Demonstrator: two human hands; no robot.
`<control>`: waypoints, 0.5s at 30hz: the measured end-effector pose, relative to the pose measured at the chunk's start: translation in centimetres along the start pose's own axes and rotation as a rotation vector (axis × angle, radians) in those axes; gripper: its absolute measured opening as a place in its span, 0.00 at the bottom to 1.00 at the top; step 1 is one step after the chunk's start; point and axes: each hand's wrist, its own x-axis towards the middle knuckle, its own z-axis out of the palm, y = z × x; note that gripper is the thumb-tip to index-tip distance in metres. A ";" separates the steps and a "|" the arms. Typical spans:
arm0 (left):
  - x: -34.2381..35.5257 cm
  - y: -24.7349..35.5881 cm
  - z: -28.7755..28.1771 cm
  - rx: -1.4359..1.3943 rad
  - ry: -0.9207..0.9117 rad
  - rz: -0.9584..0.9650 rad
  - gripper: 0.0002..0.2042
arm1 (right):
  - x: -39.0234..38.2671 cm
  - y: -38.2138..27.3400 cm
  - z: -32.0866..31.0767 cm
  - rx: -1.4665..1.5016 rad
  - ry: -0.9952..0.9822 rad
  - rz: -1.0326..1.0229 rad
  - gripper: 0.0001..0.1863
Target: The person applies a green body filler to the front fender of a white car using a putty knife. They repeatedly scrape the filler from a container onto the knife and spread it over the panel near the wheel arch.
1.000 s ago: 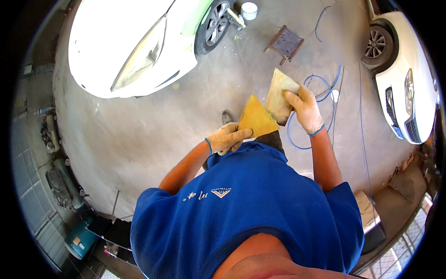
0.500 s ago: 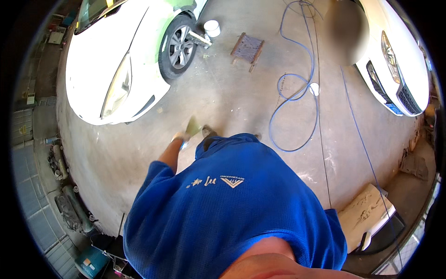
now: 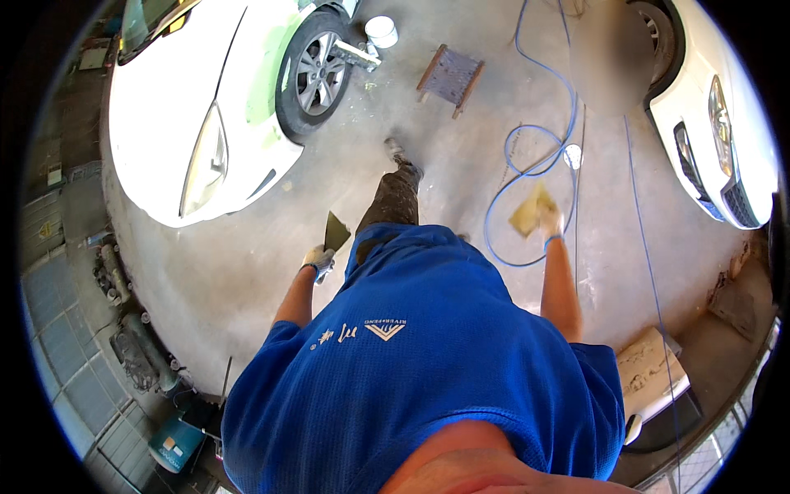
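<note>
My left hand, in a pale work glove, is closed on an olive-yellow flat spreader, held low at my left side. My right hand, also gloved and blurred, grips a yellowish flat square piece out at my right side, above the looped blue hose. My dark-trousered leg reaches forward on the concrete floor between the two pieces.
A white car with a green-tinted fender is at upper left, another white car at upper right. A white bucket, a low stool, equipment along the left and a loose car door lie around me.
My hands have parted from in front of my body to either side and dropped lower. One leg now extends forward; the floor and cars have shifted in view.
</note>
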 end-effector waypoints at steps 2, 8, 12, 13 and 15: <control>3.9 4.7 -1.5 -0.045 -0.032 0.058 0.16 | 1.3 -12.1 1.9 -0.054 0.012 -0.272 0.15; 15.7 14.7 -8.3 -0.004 -0.166 0.119 0.19 | 6.6 -21.5 7.7 -0.493 0.088 -0.291 0.17; 16.2 21.8 -14.8 -0.047 -0.023 0.340 0.21 | 9.5 -15.4 5.6 -0.482 0.053 -0.044 0.18; 16.4 23.1 -14.9 -0.198 -0.032 0.352 0.21 | 9.4 -10.2 3.7 -0.428 0.097 0.081 0.18; 17.9 21.7 -15.8 -0.436 0.038 0.295 0.21 | 9.2 -8.9 4.9 -0.618 -0.086 0.186 0.17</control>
